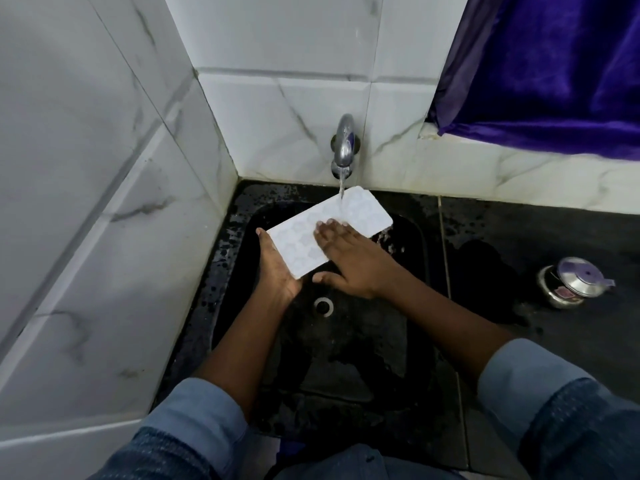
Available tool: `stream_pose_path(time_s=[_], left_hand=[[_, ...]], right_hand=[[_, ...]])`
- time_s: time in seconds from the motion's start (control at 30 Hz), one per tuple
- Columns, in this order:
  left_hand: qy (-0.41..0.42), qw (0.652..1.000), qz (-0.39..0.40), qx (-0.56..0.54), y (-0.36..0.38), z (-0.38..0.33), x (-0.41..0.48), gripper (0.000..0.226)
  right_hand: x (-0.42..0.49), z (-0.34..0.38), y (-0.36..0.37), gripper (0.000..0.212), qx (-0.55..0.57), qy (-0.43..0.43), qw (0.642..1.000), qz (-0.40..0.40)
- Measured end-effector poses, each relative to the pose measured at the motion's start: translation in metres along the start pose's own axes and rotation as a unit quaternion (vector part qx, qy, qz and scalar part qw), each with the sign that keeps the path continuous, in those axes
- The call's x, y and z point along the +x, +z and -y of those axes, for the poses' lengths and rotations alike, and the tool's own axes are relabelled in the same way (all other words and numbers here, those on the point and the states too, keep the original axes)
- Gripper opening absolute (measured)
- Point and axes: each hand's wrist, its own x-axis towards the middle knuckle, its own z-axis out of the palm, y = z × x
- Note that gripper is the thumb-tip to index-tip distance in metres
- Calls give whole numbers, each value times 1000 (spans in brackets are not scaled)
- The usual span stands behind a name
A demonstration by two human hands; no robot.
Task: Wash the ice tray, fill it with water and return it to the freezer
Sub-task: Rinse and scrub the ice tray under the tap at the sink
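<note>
A person held a white ice tray (298,242) under a running tap (344,143) above a black sink (363,341). The left hand (277,271) cradled the tray's near end from beneath, its thumb hooked over the corner farthest to the left and its fingers hidden under the plastic. The right hand (349,261) lay flat on the tray's upper face, fingers straight and close together, the thumb spread out below the tray's near edge. The tray sat tilted between the two hands, its far end raised beyond the right fingertips, where a thin stream of water (341,187) struck it. Directly below the right thumb lay the sink's round drain (323,305). Well to the right of the right hand, a lidded steel pot (571,285) stood on the wet dark counter (519,230). Above and right of it hung a purple curtain (554,64); marbled white tiles (104,168) rose beyond the left hand.
</note>
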Motion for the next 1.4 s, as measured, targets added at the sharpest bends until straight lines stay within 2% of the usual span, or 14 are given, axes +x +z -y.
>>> stream_pose_path(time_s=[0.1,0.13,0.27,0.3,0.43,0.47,0.6,0.63,0.77,0.93,1.07,1.1,1.23,1.4], left_hand=[[2,1000,0,-1,-3,2,-4,92],[0,1000,1,-1,-4,3,-5,93],[5,1000,-7,-11,-11,4,-10,93],[8,1000,-14,-8,-11,4,-12,92],[7,1000,-20,-2,-9,6,-21,90],[5,1000,-18,-5,-11,8,-20,91],[-5,999,-31,-17,-20,11,-21,98],[-6,999,-31,-16,-23,12,-22,98],[-4,999,-45,-19,-25,13,-28,96],[1,997,-75,-20,-33,12,-31,95],[2,997,-82,-10,-26,9,-37,102],[6,996,-87,-2,-24,8,-39,102],[22,991,-129,4,-30,4,-43,99],[25,992,-124,26,-25,6,-46,104]], right_hand=[[-1,-21,-5,110,38,144,988,-41],[-1,-20,-5,109,35,157,986,-36],[-2,7,10,100,-11,-34,999,12],[-3,6,11,99,-14,-44,999,12],[2,-5,3,105,35,105,993,-29],[3,3,3,104,37,95,994,-24],[4,36,16,97,-15,-106,994,9],[5,31,15,98,-9,-99,995,0],[13,8,5,102,75,89,993,-18],[14,42,21,99,12,-92,995,24],[25,21,7,111,76,33,997,1],[26,26,7,110,79,26,997,2],[25,62,21,95,36,-138,990,14],[33,31,7,112,104,-1,995,3]])
